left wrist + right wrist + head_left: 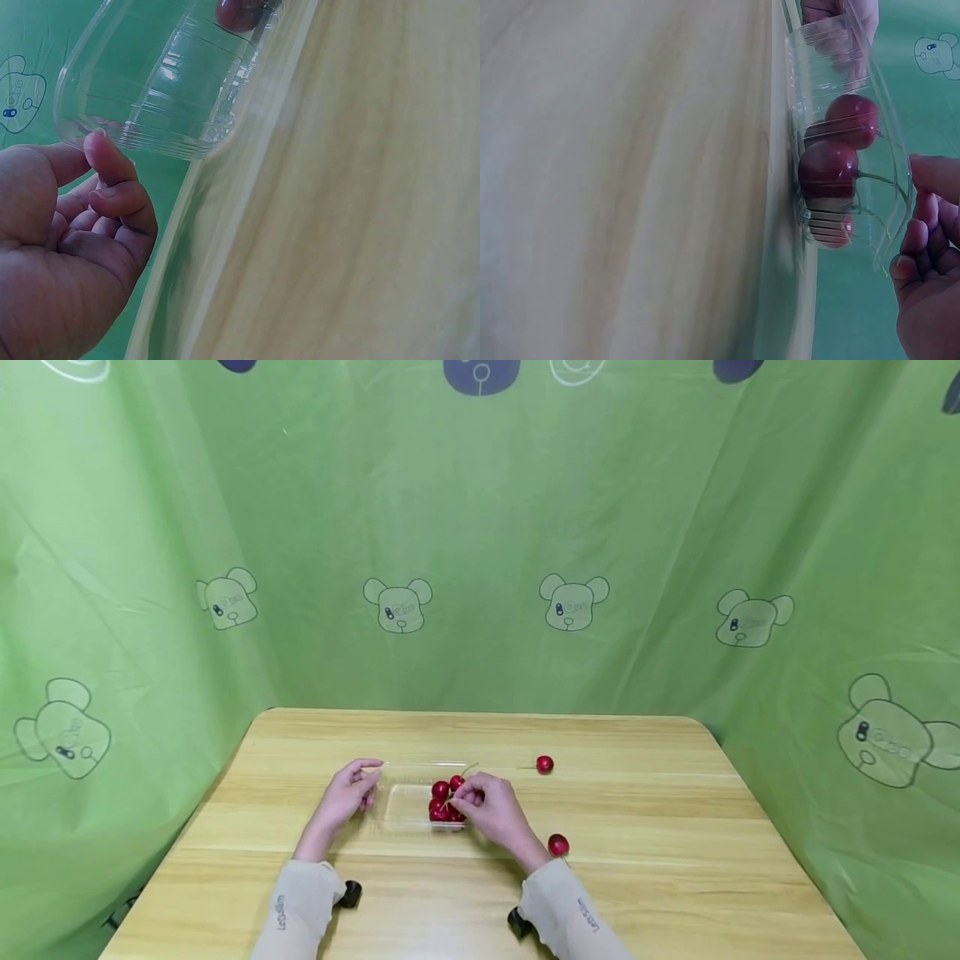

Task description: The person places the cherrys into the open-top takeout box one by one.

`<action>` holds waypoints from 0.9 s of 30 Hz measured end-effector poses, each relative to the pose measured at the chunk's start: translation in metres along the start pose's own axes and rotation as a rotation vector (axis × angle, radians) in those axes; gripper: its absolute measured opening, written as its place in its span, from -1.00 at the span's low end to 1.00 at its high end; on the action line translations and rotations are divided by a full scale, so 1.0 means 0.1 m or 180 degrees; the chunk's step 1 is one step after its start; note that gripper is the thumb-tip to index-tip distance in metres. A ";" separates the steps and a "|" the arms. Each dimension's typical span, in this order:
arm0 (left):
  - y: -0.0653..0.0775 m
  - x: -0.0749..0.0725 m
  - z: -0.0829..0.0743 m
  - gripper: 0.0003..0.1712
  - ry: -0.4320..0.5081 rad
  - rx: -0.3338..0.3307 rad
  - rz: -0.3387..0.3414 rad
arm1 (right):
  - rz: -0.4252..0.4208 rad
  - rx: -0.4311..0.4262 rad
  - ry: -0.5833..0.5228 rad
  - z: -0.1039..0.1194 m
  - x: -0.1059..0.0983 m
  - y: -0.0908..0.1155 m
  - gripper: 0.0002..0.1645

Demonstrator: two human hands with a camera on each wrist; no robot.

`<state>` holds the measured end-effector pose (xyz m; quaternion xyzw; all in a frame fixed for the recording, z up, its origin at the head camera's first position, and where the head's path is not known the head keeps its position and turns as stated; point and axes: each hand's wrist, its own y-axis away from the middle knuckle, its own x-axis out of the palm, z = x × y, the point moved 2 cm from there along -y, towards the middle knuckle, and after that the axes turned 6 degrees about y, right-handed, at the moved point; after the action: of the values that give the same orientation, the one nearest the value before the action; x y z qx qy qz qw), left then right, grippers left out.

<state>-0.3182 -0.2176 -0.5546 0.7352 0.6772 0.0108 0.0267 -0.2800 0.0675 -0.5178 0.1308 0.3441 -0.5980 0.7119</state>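
A clear plastic box (401,787) lies on the table, with several red cherries (440,790) gathered at its right end. At its left end, my left hand (351,790) pinches the rim between thumb and index finger; the left wrist view shows the fingertips (99,142) right at the edge. My right hand (491,806) is over the right end, pinching a thin cherry stem between thumb and fingertips. Through the wall in the right wrist view, a cherry (829,169) shows its stem running toward that hand. The right fingers partly hide the fruit in the head view.
Two loose cherries lie on the wooden table (660,793) right of the box: one farther back (544,764), one nearer, by the right wrist (558,844). A green curtain (480,668) printed with bear heads surrounds the table on the back and sides.
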 end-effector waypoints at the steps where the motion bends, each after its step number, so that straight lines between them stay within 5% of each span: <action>1: 0.00 0.00 0.00 -0.56 0.0002 -0.0006 -0.0003 | 0.0010 0.0015 -0.0004 0.00 0.00 0.01 -0.91; 27: 0.01 0.00 0.02 -0.55 -0.0011 -0.0011 0.0038 | 0.0001 -0.0093 0.0277 -0.06 0.05 0.03 -0.84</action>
<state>-0.3176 -0.2176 -0.5561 0.7392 0.6728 0.0108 0.0291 -0.2793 0.0678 -0.5258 0.1462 0.3834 -0.5866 0.6982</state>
